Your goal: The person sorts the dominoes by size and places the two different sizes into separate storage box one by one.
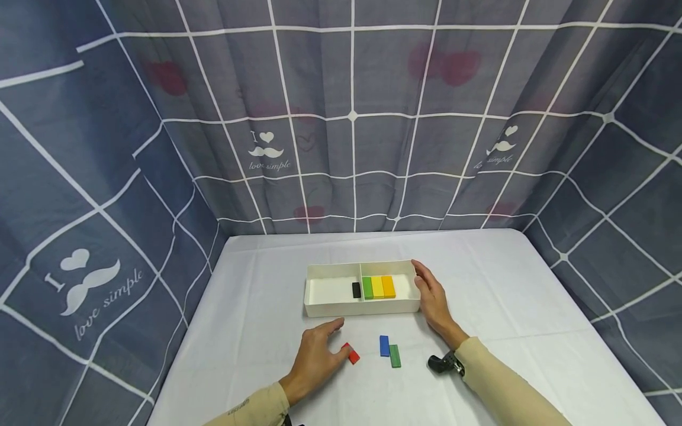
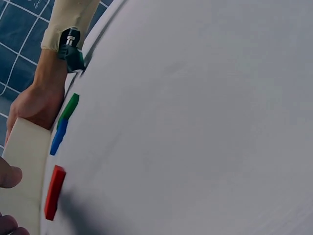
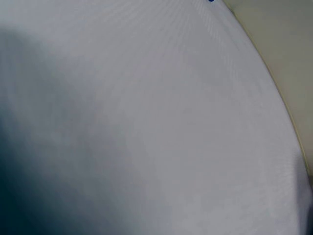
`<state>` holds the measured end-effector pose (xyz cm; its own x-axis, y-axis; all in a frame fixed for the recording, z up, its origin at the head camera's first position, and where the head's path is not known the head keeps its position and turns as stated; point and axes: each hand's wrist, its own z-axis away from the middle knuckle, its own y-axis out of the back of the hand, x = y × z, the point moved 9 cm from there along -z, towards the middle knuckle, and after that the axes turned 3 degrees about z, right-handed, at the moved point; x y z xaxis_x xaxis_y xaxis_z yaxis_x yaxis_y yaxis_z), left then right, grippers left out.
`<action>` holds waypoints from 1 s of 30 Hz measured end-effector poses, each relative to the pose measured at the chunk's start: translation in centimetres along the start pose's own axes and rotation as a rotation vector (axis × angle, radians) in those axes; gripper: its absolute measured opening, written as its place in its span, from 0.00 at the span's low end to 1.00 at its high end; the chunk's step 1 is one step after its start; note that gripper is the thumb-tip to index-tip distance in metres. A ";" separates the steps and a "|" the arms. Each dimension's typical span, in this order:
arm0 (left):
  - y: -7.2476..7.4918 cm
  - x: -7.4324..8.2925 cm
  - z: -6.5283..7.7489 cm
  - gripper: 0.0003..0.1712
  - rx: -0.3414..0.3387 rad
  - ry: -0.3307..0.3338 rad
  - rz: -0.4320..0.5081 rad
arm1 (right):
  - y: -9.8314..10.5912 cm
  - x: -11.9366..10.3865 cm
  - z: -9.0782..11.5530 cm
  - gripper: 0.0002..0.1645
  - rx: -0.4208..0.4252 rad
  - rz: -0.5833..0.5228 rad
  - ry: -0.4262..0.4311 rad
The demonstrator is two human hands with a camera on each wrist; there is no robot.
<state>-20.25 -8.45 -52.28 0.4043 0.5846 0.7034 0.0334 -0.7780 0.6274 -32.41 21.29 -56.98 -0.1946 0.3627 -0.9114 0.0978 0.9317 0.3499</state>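
A white two-compartment box (image 1: pixel 333 309) stands on the table. My right hand (image 1: pixel 436 302) holds its right end, fingers at the far corner and thumb by the rim. A black block (image 1: pixel 356 290) lies in the left compartment beside the divider. In the right compartment a green block (image 1: pixel 368 288), a yellow block (image 1: pixel 378 287) and an orange-yellow block (image 1: pixel 389 287) lie side by side. In front of the box, my left hand (image 1: pixel 315 358) hovers with fingers spread, its thumb close to a red block (image 2: pixel 55 193). The left wrist view shows a gap between thumb and red block.
A blue block (image 1: pixel 384 346) and a darker green block (image 1: pixel 395 356) lie touching on the white tablecloth (image 1: pixel 256 307), between the hands. A dark wrist device (image 1: pixel 446 363) sits at the right cuff. Grey-blue gridded curtains (image 1: pixel 319 148) enclose the table's back and sides.
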 end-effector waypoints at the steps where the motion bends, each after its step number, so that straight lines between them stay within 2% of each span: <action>1: -0.1 0.0 0.1 0.32 0.006 -0.005 -0.002 | 0.0 0.0 0.0 0.30 0.002 -0.003 -0.001; 3: -0.3 -0.1 0.4 0.32 0.005 -0.005 -0.008 | 0.1 -0.1 0.0 0.30 0.002 -0.007 -0.004; 9: -1.4 -0.4 1.1 0.33 -0.059 0.048 -0.049 | 0.1 -0.1 -0.1 0.30 0.002 -0.003 -0.004; 13: -1.6 -0.5 1.4 0.33 -0.068 0.063 -0.069 | 0.1 0.1 0.0 0.30 0.001 0.008 -0.012; 22: -2.1 0.2 1.9 0.34 -0.082 -0.010 -0.144 | 0.2 0.1 -0.1 0.30 0.008 -0.016 0.006; 30: -2.5 0.3 1.8 0.34 -0.100 -0.025 -0.185 | 0.2 0.0 -0.1 0.29 0.023 -0.010 0.021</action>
<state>-18.57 -6.72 -54.25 0.4224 0.7083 0.5655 0.0184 -0.6305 0.7760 -32.53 21.45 -56.91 -0.2156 0.3542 -0.9100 0.1179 0.9345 0.3358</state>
